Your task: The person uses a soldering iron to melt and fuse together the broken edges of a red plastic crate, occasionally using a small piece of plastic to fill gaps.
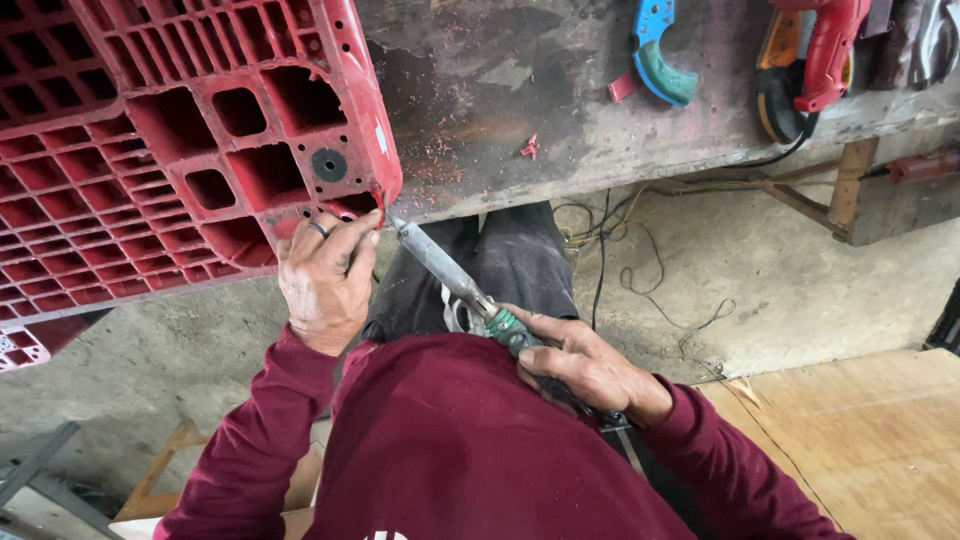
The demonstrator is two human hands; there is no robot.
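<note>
1. Rough gray concrete covers the floor, and a worn, dirty workbench runs across the top of the head view.
2. On the workbench lies a big red plastic pallet. It is full of square holes, and its corner sticks out over the edge of the bench, right above the person's lap.
3. The left hand rests on that corner of the pallet. Its fingers are bent and close together, and they press on the red rim. One finger wears a ring.
4. The right hand holds a soldering iron. Its fingers are wrapped tight around the green and dark handle.
5. The long gray metal rod of the iron points up and to the left. Its tip touches the corner of the pallet, just beside the left thumb.
6. Both arms wear dark red sleeves, and dark trousers show between the arms.
7. Little red plastic bits lie scattered on the bench near the pallet.
8. Farther along the bench sit a blue tool and a red power tool.
9. Thin dark wires trail over the floor under the bench.
10. At the lower right lies a light wooden board.
</note>
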